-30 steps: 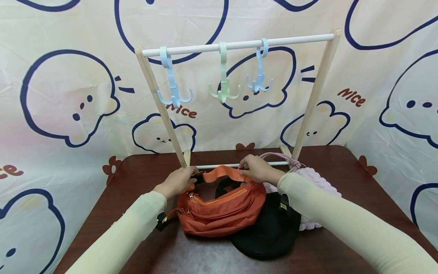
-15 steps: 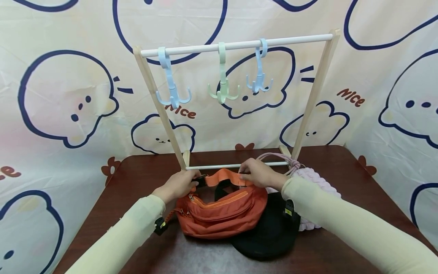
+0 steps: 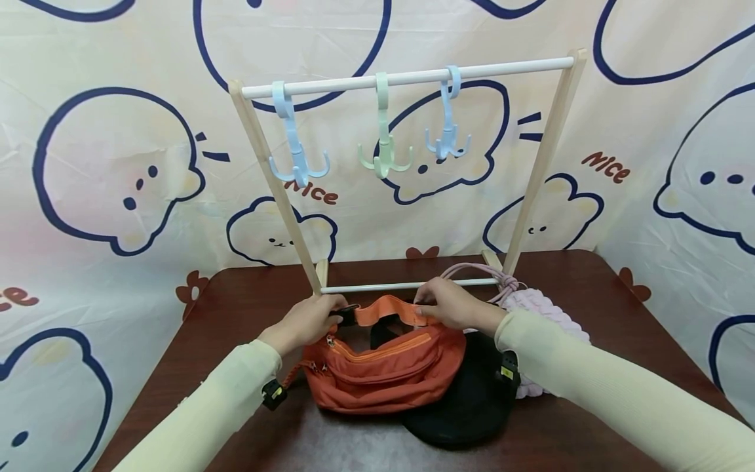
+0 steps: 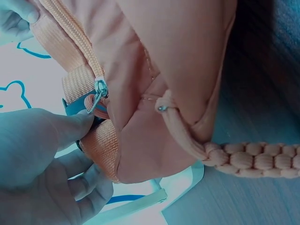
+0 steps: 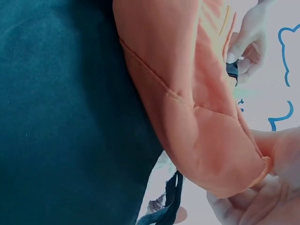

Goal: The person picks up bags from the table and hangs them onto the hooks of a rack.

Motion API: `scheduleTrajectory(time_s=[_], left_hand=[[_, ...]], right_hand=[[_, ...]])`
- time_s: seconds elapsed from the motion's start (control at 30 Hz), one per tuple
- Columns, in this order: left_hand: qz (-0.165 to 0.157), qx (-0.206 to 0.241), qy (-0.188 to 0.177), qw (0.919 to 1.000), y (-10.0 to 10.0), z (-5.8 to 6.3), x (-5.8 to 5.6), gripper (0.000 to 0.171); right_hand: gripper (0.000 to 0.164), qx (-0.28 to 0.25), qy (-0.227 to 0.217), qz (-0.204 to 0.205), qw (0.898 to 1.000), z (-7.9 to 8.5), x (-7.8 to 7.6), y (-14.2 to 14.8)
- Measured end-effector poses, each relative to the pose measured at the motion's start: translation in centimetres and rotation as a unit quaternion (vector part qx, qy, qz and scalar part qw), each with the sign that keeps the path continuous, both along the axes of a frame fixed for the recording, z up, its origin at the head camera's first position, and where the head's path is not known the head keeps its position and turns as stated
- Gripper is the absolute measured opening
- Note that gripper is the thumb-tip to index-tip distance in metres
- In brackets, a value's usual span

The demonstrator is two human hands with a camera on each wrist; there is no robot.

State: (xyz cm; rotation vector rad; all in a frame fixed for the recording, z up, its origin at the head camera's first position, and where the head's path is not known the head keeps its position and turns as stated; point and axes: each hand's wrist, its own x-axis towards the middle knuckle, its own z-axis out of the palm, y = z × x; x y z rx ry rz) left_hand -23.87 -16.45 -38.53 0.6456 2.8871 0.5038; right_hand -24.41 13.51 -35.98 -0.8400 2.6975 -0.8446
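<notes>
An orange waist bag [image 3: 383,377] with a zipper along its upper side lies at the front of the table, overlapping a black cap-like item [image 3: 466,406]. My left hand [image 3: 303,321] pinches the black buckle [image 3: 347,316] on the bag's strap between thumb and fingers; the left wrist view shows the thumb on it beside the zipper pull [image 4: 100,88]. At the other end, my right hand [image 3: 451,303] holds the orange strap [image 3: 386,308] where it joins the bag. A braided orange cord [image 4: 258,159] hangs off the bag's left end.
Behind the bag stands a wooden rack with a white top rail [image 3: 507,69]. Two blue hooks [image 3: 297,157] and a green hook [image 3: 385,154] hang from it. A lilac puffy bag [image 3: 545,311] with a knotted strap lies at the right, partly under the black item.
Both hands and the waist bag have shifted slightly toward me, the right hand also a little to the right. The strap stays held at both ends.
</notes>
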Motion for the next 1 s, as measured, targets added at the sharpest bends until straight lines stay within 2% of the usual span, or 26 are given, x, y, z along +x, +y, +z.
scheduleTrajectory(time_s=[0.2, 0.47, 0.83, 1.0], left_hand=[[0.002, 0.007, -0.006, 1.0000, 0.0, 0.2, 0.4, 0.029], [-0.021, 0.017, -0.005, 0.9996, -0.1, 0.2, 0.6, 0.027], [-0.037, 0.021, -0.011, 0.9991, -0.2, 0.6, 1.1, 0.024], [-0.034, 0.025, -0.020, 0.9989, -0.4, 0.6, 1.2, 0.025]], right_hand=[[0.008, -0.019, -0.007, 0.011, 1.000, -0.1, 0.2, 0.1], [0.011, -0.029, -0.022, 0.016, 0.999, -0.2, 0.5, 0.5], [0.009, -0.028, 0.016, 0.065, 0.997, -0.3, 0.6, 1.3], [0.008, -0.027, 0.016, 0.065, 0.997, -0.2, 0.8, 1.4]])
